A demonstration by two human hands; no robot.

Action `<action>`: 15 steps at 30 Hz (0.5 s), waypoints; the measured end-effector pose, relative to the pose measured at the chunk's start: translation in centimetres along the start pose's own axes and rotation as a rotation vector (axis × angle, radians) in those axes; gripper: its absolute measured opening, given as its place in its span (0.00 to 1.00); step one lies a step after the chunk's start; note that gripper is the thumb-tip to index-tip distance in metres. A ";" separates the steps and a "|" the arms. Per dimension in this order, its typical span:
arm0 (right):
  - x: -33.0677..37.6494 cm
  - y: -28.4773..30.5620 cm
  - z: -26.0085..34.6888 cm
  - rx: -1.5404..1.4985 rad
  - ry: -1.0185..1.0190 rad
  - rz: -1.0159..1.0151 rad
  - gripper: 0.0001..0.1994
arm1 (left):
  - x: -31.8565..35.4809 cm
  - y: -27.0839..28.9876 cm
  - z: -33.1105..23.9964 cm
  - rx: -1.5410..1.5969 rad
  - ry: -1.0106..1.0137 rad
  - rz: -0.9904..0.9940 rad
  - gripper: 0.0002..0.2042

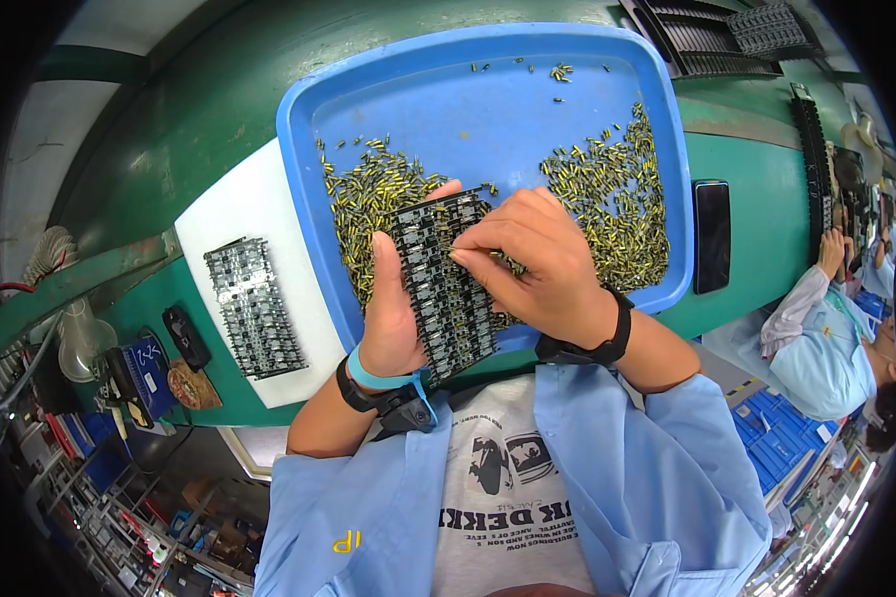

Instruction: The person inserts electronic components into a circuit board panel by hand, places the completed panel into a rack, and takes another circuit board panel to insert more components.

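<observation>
My left hand grips a dark circuit board panel by its left edge, thumb along the side and fingers behind it. The panel is tilted above the near side of a blue plastic tray. Over the panel's upper right part, my right hand is closed in a pinch, thumb and forefinger together close to the board. What the fingertips hold, if anything, is too small to make out. Small cylindrical components, yellow and dark with thin leads, lie heaped in the tray on both sides of the panel.
Left of the tray, a second board panel lies on a white sheet. A black phone rests on the green table to the right. Black racks stand at the far right. Another person works at the right.
</observation>
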State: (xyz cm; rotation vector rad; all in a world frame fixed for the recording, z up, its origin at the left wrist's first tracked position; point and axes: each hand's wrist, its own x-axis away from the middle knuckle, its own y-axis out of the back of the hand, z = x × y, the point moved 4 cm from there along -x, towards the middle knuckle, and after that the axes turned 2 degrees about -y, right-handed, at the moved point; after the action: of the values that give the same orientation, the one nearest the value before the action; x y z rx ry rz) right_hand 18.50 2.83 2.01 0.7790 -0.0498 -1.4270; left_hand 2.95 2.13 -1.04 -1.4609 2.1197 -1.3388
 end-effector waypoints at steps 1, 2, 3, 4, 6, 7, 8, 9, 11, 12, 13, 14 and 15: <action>0.0 0.0 0.1 0.014 0.013 -0.002 0.09 | 0.0 0.0 0.0 -0.018 0.001 -0.003 0.42; 0.0 0.0 0.1 0.027 0.027 -0.005 0.09 | 0.0 -0.1 -0.1 -0.037 0.002 -0.006 0.42; 0.0 -0.1 0.2 0.041 0.041 -0.008 0.09 | 0.1 -0.1 -0.1 -0.056 0.003 -0.009 0.42; 0.0 -0.1 0.2 0.041 0.041 -0.008 0.09 | 0.0 -0.1 -0.1 -0.056 0.003 -0.009 0.42; 0.1 0.0 0.5 0.071 0.065 -0.015 0.10 | 0.0 -0.1 0.0 -0.079 -0.008 -0.011 0.42; 0.1 0.0 0.6 0.086 0.077 -0.018 0.10 | -0.1 -0.1 0.0 -0.090 -0.014 -0.013 0.41; 0.1 0.0 0.7 0.085 0.078 -0.018 0.10 | -0.1 -0.1 0.0 -0.091 -0.014 -0.013 0.41; 0.1 0.0 1.0 0.118 0.101 -0.037 0.10 | 0.0 -0.1 0.0 -0.101 -0.013 -0.008 0.41; 0.1 0.0 1.5 0.183 0.149 -0.076 0.11 | 0.0 -0.1 0.0 -0.122 -0.010 0.002 0.41; 0.1 0.0 1.5 0.183 0.148 -0.076 0.11 | 0.0 -0.2 0.0 -0.122 -0.009 0.002 0.41; 0.1 0.0 1.6 0.179 0.143 -0.076 0.11 | 0.1 -0.3 0.0 -0.140 -0.009 0.016 0.42; 0.2 0.0 1.6 0.175 0.137 -0.076 0.11 | 0.1 -0.4 0.0 -0.157 -0.009 0.029 0.42; 0.2 0.0 1.6 0.171 0.131 -0.076 0.12 | 0.1 -0.4 0.0 -0.174 -0.009 0.043 0.42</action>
State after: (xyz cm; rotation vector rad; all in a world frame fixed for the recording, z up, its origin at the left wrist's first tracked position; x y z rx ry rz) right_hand 17.74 1.95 3.18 1.0234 -0.0416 -1.4532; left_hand 3.18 1.98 -0.67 -1.4726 2.2980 -1.1556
